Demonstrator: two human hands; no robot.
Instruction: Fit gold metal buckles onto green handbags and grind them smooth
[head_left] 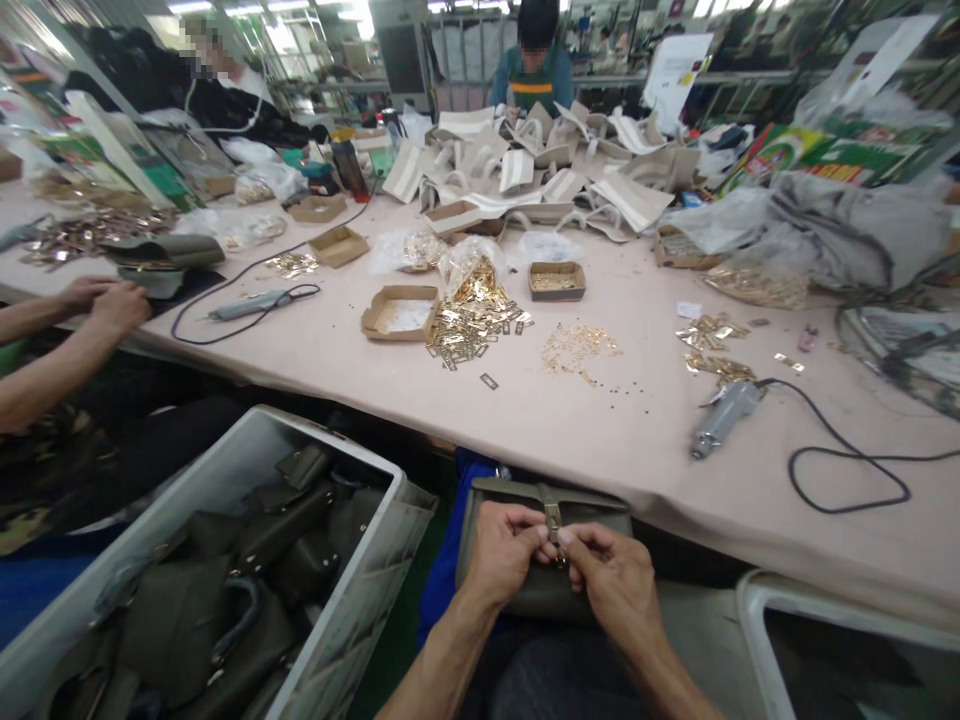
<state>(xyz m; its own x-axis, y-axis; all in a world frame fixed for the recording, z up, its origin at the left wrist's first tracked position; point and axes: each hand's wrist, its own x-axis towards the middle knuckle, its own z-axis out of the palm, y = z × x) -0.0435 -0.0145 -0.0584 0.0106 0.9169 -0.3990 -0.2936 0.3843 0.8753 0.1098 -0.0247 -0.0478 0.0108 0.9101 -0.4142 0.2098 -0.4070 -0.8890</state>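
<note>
Head view. Below the near edge of the long bench with the pale pink covering, an olive-green leather handbag lies on the person's lap. A narrow strap of the same leather runs down the middle of its front flap. The left hand and the right hand meet at the lower end of this strap. Both are closed in a fingertip pinch, thumbs and forefingers pressed on the strap end and on a small metal fitting there, whose form is too small to make out.

On the bench near the right part of its near edge lies a grey electric screwdriver, untouched, its black cable looping toward the right end. At mid-bench sits a heap of flat gold-coloured metal plates, with an open brown cardboard tray just beside it on the left and a scatter of small gold screws on the right.

Below the bench, at the person's left, a grey plastic crate holds more olive-green bags. At the left end of the bench a co-worker's hands rest on the bench edge, well apart from the person's own.
</note>
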